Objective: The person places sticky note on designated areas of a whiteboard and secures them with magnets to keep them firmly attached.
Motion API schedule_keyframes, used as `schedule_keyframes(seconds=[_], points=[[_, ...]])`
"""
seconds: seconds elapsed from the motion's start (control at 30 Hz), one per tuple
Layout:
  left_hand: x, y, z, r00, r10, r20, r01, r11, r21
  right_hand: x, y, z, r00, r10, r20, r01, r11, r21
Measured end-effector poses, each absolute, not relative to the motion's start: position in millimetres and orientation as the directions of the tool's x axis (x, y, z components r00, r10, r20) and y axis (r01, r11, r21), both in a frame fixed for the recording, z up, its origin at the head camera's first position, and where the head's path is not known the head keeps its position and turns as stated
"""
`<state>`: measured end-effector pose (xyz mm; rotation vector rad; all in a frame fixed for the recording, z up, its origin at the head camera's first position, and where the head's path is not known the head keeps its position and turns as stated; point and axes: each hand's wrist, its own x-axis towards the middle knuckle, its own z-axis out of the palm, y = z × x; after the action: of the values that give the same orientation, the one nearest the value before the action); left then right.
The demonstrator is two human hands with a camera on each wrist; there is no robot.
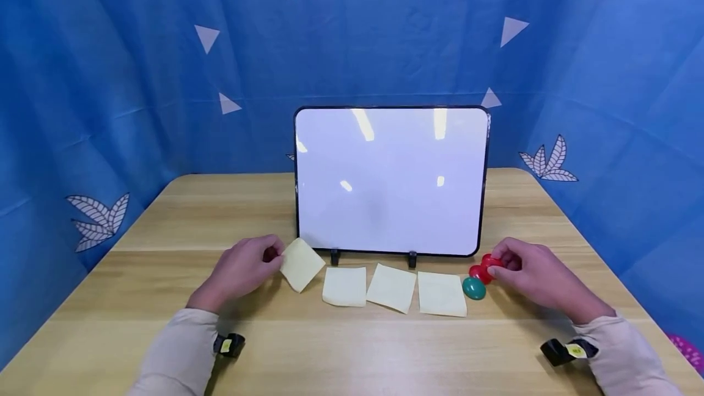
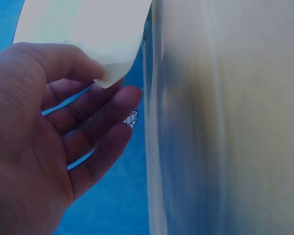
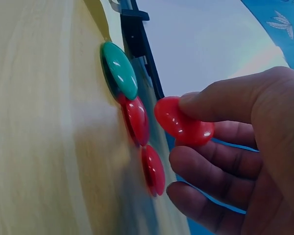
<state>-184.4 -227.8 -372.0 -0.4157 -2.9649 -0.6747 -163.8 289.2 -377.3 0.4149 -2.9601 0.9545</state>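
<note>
My left hand (image 1: 239, 271) pinches a corner of a pale yellow sticky note (image 1: 301, 264) between thumb and index finger. The note is lifted and tilted, in front of the lower left corner of the whiteboard (image 1: 390, 182). At the right, my right hand (image 1: 533, 274) holds a glossy red round magnet (image 3: 181, 125) between thumb and fingers, just above the table. Beside it in the right wrist view lie a green magnet (image 3: 120, 71) and two red magnets, one in the middle (image 3: 136, 120) and one nearer (image 3: 153, 170).
Three more sticky notes lie in a row on the wooden table (image 1: 363, 356): a left one (image 1: 344, 286), a middle one (image 1: 392, 288) and a right one (image 1: 442, 294). The whiteboard stands upright on black feet (image 1: 412, 260). A blue patterned curtain (image 1: 143, 78) hangs around the table.
</note>
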Motion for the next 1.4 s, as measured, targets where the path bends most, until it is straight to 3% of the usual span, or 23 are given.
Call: schedule_keyframes(seconds=[0.77,1.1,1.4], points=[[-190,-218,-368,-0.944,0.27,0.187,0.328,0.742,0.585,-167,283,-383,-0.972,-0.219,0.089,-0.228,0.772,-0.593],[-201,-214,-366,-0.962,0.249,0.116,0.254,0.649,0.717,-168,283,-381,-0.968,-0.227,0.107,-0.245,0.762,-0.599],[-214,-205,-362,-0.968,0.223,0.119,0.234,0.619,0.749,-167,279,-380,-0.972,-0.215,0.09,-0.226,0.767,-0.6]])
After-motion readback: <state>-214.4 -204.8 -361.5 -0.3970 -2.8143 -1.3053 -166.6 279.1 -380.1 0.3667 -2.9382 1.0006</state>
